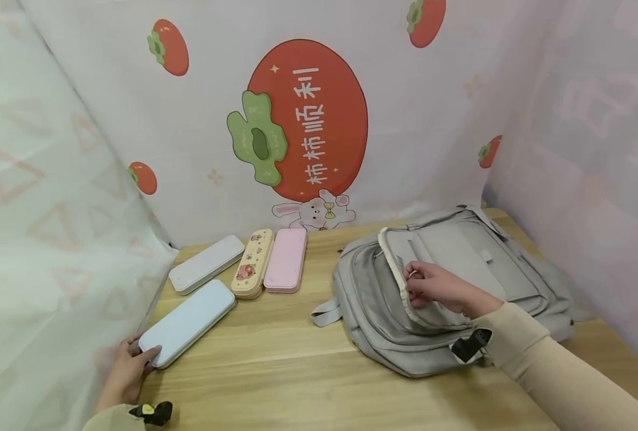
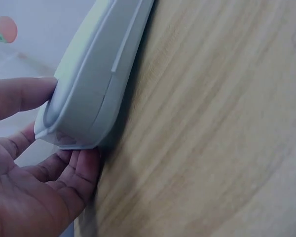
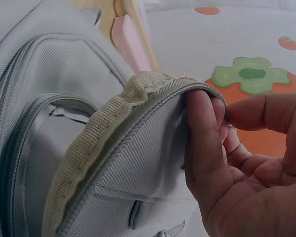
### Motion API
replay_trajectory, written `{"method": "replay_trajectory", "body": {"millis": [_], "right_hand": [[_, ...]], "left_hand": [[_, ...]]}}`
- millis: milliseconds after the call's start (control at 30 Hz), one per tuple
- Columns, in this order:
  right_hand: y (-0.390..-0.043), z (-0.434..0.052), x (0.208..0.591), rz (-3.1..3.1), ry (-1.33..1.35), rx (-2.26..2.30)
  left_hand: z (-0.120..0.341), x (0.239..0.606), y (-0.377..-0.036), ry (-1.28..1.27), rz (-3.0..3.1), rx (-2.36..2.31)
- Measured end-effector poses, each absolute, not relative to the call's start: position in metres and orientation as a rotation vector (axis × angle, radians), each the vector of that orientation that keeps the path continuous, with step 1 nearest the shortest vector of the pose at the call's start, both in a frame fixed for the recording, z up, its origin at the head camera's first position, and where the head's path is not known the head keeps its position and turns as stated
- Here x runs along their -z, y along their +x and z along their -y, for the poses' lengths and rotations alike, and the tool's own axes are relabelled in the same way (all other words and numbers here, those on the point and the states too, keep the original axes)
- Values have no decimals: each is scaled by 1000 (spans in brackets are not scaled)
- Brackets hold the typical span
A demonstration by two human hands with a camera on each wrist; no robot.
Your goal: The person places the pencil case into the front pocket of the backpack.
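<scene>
A grey backpack (image 1: 459, 287) lies flat on the wooden table (image 1: 275, 371), its front flap unzipped. My right hand (image 1: 432, 287) pinches the cream-trimmed edge of that flap (image 3: 138, 94) and lifts it, thumb on one side and fingers on the other. At the table's near left, my left hand (image 1: 130, 365) grips the near end of a pale blue pencil case (image 1: 186, 323), thumb on its lid and fingers under its corner (image 2: 79, 133). Beyond it lie a grey case (image 1: 206, 263), a cream case with animal stickers (image 1: 252, 263) and a pink case (image 1: 286, 259).
A printed persimmon backdrop (image 1: 308, 120) stands behind the table, with translucent sheets on the left (image 1: 44, 227) and right (image 1: 593, 149). Bare wood runs between the cases and the backpack. A black strap clip (image 1: 469, 346) sits at the backpack's near edge.
</scene>
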State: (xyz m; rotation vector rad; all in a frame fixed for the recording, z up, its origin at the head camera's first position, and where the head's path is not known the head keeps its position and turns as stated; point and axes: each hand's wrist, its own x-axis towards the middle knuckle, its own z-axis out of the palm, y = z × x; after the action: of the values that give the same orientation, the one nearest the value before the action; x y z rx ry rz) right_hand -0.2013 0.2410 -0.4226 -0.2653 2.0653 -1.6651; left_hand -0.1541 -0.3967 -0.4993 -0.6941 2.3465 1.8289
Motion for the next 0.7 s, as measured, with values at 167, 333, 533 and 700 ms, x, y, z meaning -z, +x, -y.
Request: {"method": "replay_trajectory", "body": {"millis": [167,333,533,700], "right_hand": [[-213,-222,432,-2199,-249,1501],[-223,-201,443,-2555,-408,1065],[-236,-186,457,-2761,-537,676],[-245,-185,463,-2787,-518,573]], "left_hand": [[395,497,-152,-700,-2351,-1880],[394,499,-152,-714,-2362,-1878],[392,500,-153,-720,-2364,-1881],[390,497,-154,-728,-2376,-1884]]}}
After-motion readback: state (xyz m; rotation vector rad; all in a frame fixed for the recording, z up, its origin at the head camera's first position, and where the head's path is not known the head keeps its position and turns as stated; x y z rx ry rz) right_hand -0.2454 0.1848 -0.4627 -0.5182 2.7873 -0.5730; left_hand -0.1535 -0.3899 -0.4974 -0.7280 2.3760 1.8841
